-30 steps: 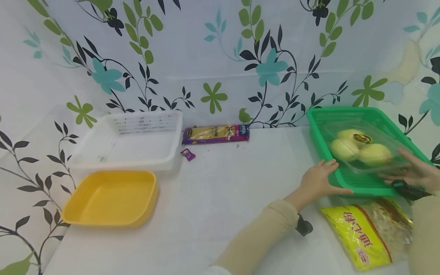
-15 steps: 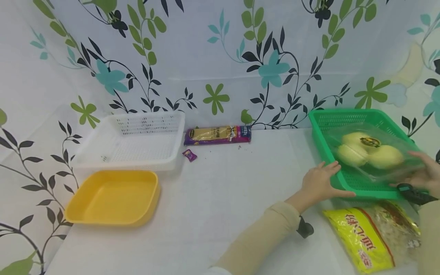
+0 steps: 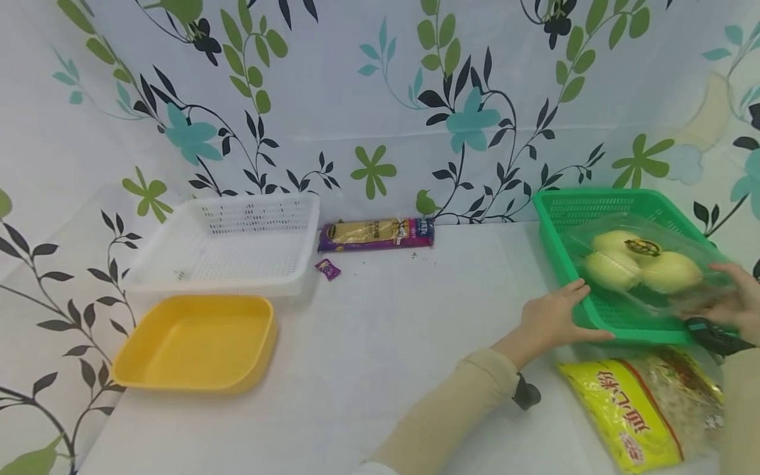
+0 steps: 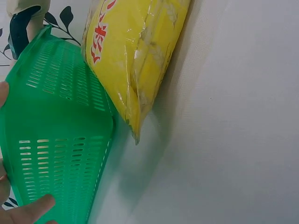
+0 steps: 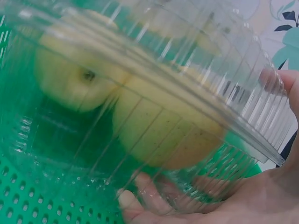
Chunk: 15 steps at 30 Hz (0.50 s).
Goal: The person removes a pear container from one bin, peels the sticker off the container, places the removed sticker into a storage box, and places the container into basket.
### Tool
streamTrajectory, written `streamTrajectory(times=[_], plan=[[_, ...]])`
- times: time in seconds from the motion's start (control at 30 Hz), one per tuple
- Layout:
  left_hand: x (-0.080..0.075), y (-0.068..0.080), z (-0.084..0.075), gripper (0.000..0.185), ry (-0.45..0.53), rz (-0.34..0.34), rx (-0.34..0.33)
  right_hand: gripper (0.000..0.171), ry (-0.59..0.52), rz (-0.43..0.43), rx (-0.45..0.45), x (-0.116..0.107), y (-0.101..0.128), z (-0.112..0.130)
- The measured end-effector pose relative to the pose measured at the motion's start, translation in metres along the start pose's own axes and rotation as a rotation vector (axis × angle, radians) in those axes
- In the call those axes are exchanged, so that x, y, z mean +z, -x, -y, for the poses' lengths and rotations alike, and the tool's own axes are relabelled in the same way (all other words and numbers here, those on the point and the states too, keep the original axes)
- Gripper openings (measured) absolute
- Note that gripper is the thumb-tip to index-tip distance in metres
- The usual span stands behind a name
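A clear plastic clamshell box of pale yellow fruit is in the green basket at the right of the head view. My right hand grips its right end; in the right wrist view the fingers curl beneath it and the thumb is on its far side. At the basket's front left corner, my left hand holds the rim. The left wrist view shows one finger against the basket's slotted outer wall. A yellow bag of pasta lies before the basket, partly hidden by the right sleeve.
A white basket and a yellow tray stand at the left. Along the back wall lies a purple and gold packet, with a small purple wrapped sweet in front of it. A patterned cloth hangs behind.
The clamshell box has shifted a little to the right within the green basket, along with my right hand. My left hand stays at the basket's corner. The whole head view has shifted slightly.
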<state>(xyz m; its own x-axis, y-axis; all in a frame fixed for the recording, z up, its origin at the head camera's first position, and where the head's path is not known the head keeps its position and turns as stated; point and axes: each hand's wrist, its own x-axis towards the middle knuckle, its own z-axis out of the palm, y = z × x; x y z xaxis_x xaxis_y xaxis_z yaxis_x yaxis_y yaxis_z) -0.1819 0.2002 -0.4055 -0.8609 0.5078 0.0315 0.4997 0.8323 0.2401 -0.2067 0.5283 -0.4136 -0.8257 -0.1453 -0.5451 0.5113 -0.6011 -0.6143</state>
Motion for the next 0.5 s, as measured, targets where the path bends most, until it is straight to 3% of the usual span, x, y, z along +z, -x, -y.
streamTrajectory(times=[0.17,0.33,0.5], plan=[[-0.002,0.001,-0.003,0.085,0.020,0.018,-0.055,0.086,-0.028,0.061,0.055,0.000,0.002,-0.001],[-0.008,-0.001,-0.007,0.087,0.016,0.028,-0.104,0.088,0.009,0.060,0.042,0.002,0.003,0.000],[-0.013,-0.005,-0.005,0.088,-0.046,0.016,-0.060,0.088,-0.002,0.042,0.018,0.001,0.002,0.000]])
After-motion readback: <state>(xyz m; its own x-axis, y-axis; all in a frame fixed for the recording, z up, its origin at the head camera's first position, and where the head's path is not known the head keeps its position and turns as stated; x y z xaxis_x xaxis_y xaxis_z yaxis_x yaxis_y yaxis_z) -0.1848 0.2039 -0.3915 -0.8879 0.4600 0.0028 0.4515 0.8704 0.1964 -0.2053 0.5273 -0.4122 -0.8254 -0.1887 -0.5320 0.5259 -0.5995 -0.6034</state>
